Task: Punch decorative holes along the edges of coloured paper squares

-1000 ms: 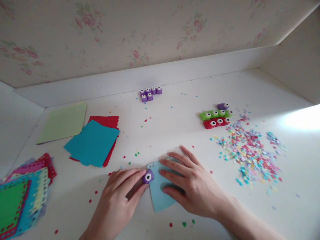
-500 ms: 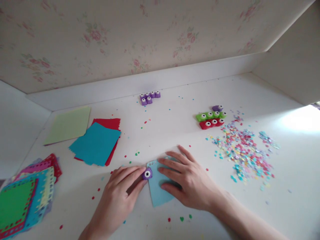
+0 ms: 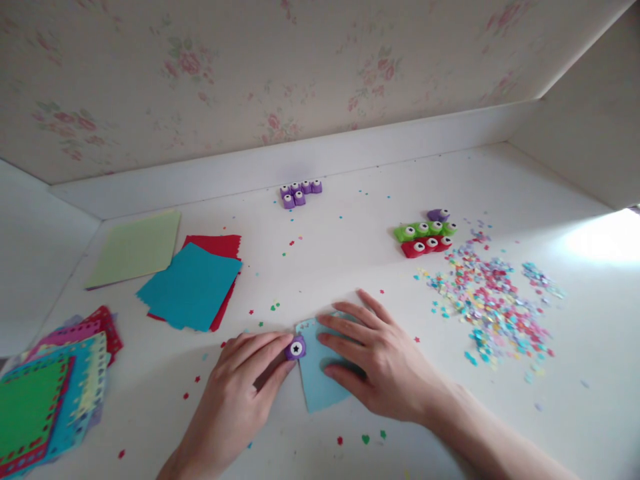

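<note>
Between the thumb and fingers of my left hand [image 3: 245, 383] is a small purple craft punch [image 3: 296, 348] with a white round button marked by a black star. The punch sits at the left edge of a light blue sheet of paper [image 3: 315, 387]. A few small punched holes show near the sheet's upper left corner. My right hand [image 3: 370, 353] lies on the sheet with its fingers spread, covering its right part. Where the punch's slot meets the paper is hidden from view.
Purple punches [image 3: 300, 192] stand by the back wall; green punches [image 3: 423, 230] and red punches [image 3: 427, 247] sit to the right, near a confetti pile [image 3: 493, 300]. On the left lie blue paper [image 3: 193, 287], pale green paper [image 3: 135, 250] and a stack of punched sheets [image 3: 33, 407].
The view has shifted very slightly. Both hands, the purple punch and the light blue sheet keep nearly the same positions relative to one another.
</note>
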The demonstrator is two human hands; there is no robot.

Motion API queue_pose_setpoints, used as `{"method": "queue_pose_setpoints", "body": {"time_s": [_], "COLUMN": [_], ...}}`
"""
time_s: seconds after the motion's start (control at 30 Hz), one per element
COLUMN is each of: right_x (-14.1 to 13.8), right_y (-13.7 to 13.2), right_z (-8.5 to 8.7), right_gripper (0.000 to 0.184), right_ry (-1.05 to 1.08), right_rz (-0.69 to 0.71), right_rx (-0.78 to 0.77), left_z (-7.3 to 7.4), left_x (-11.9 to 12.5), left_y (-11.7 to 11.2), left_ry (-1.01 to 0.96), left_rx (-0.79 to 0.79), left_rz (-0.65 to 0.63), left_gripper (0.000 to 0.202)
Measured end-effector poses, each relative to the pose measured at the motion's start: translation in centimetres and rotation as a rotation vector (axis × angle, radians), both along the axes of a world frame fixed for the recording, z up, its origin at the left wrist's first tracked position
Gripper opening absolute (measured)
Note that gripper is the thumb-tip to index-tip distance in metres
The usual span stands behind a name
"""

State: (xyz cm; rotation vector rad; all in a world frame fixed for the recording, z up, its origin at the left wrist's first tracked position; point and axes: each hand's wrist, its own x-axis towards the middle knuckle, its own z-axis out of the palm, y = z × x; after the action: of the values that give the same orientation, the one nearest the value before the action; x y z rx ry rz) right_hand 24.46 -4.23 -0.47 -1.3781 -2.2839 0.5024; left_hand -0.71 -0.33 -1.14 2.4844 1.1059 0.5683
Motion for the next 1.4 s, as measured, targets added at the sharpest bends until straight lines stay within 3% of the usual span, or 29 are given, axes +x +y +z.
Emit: {"method": "queue_pose_setpoints", "body": {"time_s": [1.4], "right_x": [-0.03], "right_y": [0.08], "right_z": [0.15], "right_gripper": [0.030], "right_ry": [-0.008], "right_rz": [0.031], "right_rx": [0.011], "left_z": [-0.09], "left_x": [0.19], "left_y": [0.06], "left_ry": [0.004], "left_rx": [0.011], "left_rz": [-0.006], "left_gripper": [0.027]}}
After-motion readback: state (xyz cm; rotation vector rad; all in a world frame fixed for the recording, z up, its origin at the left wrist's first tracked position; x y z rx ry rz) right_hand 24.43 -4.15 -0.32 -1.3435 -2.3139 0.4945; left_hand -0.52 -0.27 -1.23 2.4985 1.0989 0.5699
